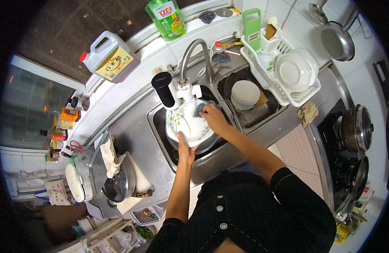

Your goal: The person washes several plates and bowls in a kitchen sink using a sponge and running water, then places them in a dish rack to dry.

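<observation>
Over the left basin of a steel double sink [173, 165], my left hand [185, 148] grips the near rim of a white plate [191, 126] with a floral pattern. My right hand [213, 117] holds a dark scouring pad [200, 109] against the plate's upper right part. The plate is tilted and sits just below the faucet's white water-heater tap [188, 91]. Beneath it, part of a round metal vessel [210, 147] shows in the basin; the rest is hidden by the plate.
Stacked bowls [245, 93] stand in the right basin. A white dish rack [286, 98] holds bowls and a green grater [252, 30]. To the left are a pan [121, 186] and a cutting board [139, 177]. A rag [307, 113] lies near the stove [332, 142].
</observation>
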### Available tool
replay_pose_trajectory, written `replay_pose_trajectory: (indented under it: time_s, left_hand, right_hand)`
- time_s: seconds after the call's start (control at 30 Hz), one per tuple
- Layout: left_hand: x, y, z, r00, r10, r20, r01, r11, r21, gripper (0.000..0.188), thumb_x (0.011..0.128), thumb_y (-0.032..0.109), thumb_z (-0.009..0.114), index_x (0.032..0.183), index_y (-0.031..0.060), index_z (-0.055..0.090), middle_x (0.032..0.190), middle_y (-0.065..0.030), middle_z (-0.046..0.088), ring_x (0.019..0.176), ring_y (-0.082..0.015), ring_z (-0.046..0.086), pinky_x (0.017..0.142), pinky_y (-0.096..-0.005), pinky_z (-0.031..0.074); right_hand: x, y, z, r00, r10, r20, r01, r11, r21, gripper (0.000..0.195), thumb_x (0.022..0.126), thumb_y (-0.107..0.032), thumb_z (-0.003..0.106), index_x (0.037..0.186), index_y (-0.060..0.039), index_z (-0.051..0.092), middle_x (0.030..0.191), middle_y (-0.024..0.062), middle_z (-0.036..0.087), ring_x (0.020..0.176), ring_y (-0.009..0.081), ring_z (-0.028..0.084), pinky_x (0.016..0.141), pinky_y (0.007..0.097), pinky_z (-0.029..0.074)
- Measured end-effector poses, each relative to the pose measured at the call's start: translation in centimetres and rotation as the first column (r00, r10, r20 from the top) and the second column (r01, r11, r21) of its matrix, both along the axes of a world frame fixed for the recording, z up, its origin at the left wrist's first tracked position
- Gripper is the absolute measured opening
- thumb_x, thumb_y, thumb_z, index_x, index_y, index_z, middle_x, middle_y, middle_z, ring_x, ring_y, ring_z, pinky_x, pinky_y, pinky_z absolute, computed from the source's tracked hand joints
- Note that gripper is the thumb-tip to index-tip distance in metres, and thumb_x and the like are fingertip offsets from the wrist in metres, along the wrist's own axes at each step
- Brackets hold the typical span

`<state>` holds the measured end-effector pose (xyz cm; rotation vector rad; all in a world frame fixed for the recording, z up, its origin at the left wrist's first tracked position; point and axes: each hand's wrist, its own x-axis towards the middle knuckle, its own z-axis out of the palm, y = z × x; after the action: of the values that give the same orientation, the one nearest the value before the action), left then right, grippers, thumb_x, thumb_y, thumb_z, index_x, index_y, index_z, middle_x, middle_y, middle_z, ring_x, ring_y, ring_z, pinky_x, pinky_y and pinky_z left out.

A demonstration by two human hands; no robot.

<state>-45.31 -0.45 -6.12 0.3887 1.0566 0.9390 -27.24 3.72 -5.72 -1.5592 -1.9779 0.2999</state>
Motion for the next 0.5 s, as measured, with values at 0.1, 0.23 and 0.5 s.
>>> replay_pose_trajectory:
  time_s: [0.1,0.23,0.5]
  left_hand:
    - [1.7,0.7,1.0,1.0,-0.001,-0.024,0.001,1.0,-0.005,0.058,0.088,0.054,0.029,0.126,0.0099,0.034,0.117,-0.0088,0.05,0.1,-0.0196,0.055,0.072,-0.0337,0.053]
    - [1.1,1.2,0.9,0.999,-0.034,-0.021,0.035,0.997,0.066,0.061,0.086,0.056,0.029,0.125,0.0099,0.034,0.115,-0.0074,0.05,0.102,-0.0183,0.054,0.072,-0.0329,0.052]
    - [-0.8,2.0,-0.3,0.996,0.056,0.071,-0.055,0.998,-0.014,0.063,0.086,0.056,0.03,0.124,0.006,0.035,0.114,-0.0113,0.051,0.097,-0.0231,0.056,0.073,-0.0365,0.053]
  right_hand:
    - [-2.5,2.6,-3.1,0.975,-0.195,-0.106,0.187,0.979,-0.083,0.029,0.075,-0.003,0.053,0.103,-0.0073,0.06,0.098,0.0099,0.047,0.094,0.0266,0.045,0.079,0.0347,0.041]
    - [-6.2,1.5,-0.5,0.981,0.066,-0.181,-0.064,0.998,0.02,0.031,0.077,-0.008,0.051,0.107,-0.0085,0.058,0.099,0.0112,0.049,0.096,0.0291,0.046,0.081,0.0373,0.041]
    - [-2.4,-2.7,0.0,0.974,0.223,0.043,-0.224,0.974,0.043,0.029,0.067,-0.008,0.059,0.094,-0.0116,0.064,0.094,0.0052,0.052,0.092,0.0238,0.047,0.078,0.0379,0.036]
